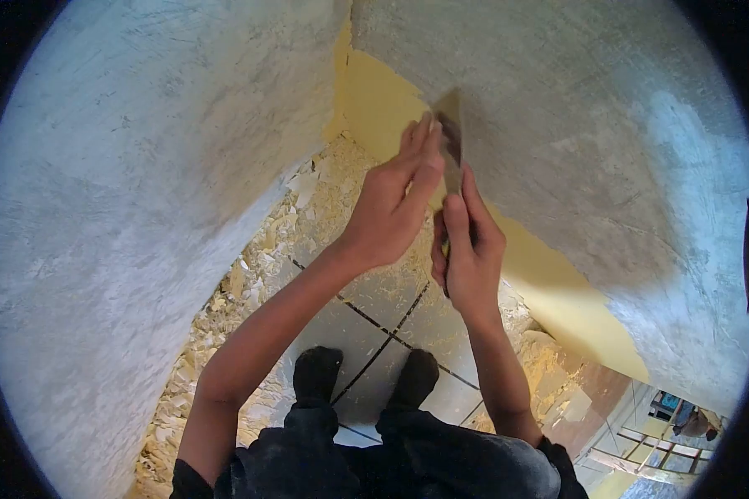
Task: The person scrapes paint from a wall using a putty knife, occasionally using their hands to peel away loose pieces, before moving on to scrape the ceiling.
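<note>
My right hand [473, 249] is wrapped round the handle of a scraper [452, 137], its broad blade pointing up along the right wall. Beside the blade, my left hand [399, 187] has its fingers stretched out, with the fingertips at or very near the blade's left side; exact contact is blurred. Yellow paint [383, 100] remains on the lower part of the right wall [558, 133], below a bare grey surface with scrape marks. The handle is mostly hidden by my right fingers.
On the left stands a bare grey wall [141, 166]. Paint flakes [225, 333] lie along the wall bases on the tiled floor [370, 333]. My feet in dark socks stand on the tiles. At the lower right are a rack-like frame [649, 449] and small items.
</note>
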The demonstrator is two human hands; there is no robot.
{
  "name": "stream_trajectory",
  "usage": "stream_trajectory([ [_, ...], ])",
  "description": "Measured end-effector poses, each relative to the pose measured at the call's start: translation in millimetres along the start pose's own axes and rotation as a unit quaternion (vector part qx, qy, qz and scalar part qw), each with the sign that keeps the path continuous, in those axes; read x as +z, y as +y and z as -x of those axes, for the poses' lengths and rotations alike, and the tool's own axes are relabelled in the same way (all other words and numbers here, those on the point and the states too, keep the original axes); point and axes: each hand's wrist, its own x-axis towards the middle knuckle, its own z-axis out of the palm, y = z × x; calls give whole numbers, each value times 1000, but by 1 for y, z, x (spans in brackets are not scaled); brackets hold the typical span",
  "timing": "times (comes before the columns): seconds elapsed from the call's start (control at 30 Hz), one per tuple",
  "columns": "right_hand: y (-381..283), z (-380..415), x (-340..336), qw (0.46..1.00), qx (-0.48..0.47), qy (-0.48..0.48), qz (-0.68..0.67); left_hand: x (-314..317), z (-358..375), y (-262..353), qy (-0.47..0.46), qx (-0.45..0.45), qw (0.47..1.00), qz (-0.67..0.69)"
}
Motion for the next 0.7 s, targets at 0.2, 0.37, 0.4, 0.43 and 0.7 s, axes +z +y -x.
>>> stream_trajectory([
  [0.2, 6, -4, -6, 999, -9, -29, 24, 6, 12, 3, -23, 41, 998, 31],
  [0.37, 24, 6, -14, 1000, 0, 3, 30, 15, 23, 2, -44, 45, 998, 13],
  [0.4, 24, 7, -16, 999, 5, 8, 35, 17, 26, 1, -37, 38, 999, 4],
  [0.43, 25, 9, -16, 999, 10, 13, 39, 19, 28, 0, -33, 48, 998, 1],
  [0.7, 32, 22, -22, 999, 14, 11, 31, 29, 38, -5, -31, 52, 998, 23],
])
